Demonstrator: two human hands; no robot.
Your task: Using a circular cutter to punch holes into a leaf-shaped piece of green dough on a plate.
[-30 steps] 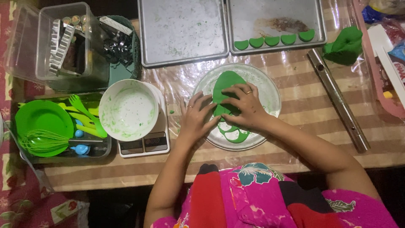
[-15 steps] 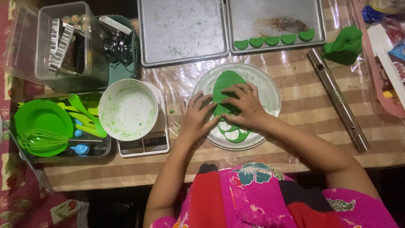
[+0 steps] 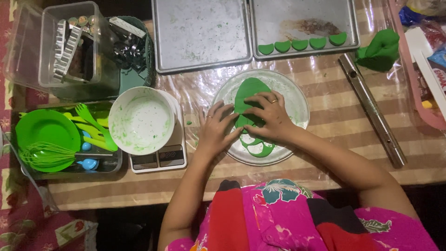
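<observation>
Your left hand (image 3: 216, 128) and right hand (image 3: 269, 116) both press down on the sheet of green dough (image 3: 248, 90) that lies on the round glass plate (image 3: 297, 100) in front of you. The left hand has its fingers spread and flat, fingertips on the dough's left edge, while its palm rests over the plate's rim. The right hand lies curled over the dough's middle, fingers pointing left and nearly meeting the left fingertips; whether it holds a cutter underneath, you cannot tell. The dough reaches out from under your fingers toward the far side of the plate, and a strip with round cut-outs (image 3: 258, 148) shows on the near side, just below your right hand.

Left of the plate, a white bowl (image 3: 141, 121) smeared with green sits on a kitchen scale (image 3: 160, 158). Beyond the plate lie two metal baking trays; the right tray (image 3: 302, 18) carries a row of green half-round pieces (image 3: 299, 45) along its near edge. A metal rolling pin (image 3: 371, 109) lies on the counter (image 3: 186, 186) to your right, with a lump of green dough (image 3: 381, 51) near its far end.
</observation>
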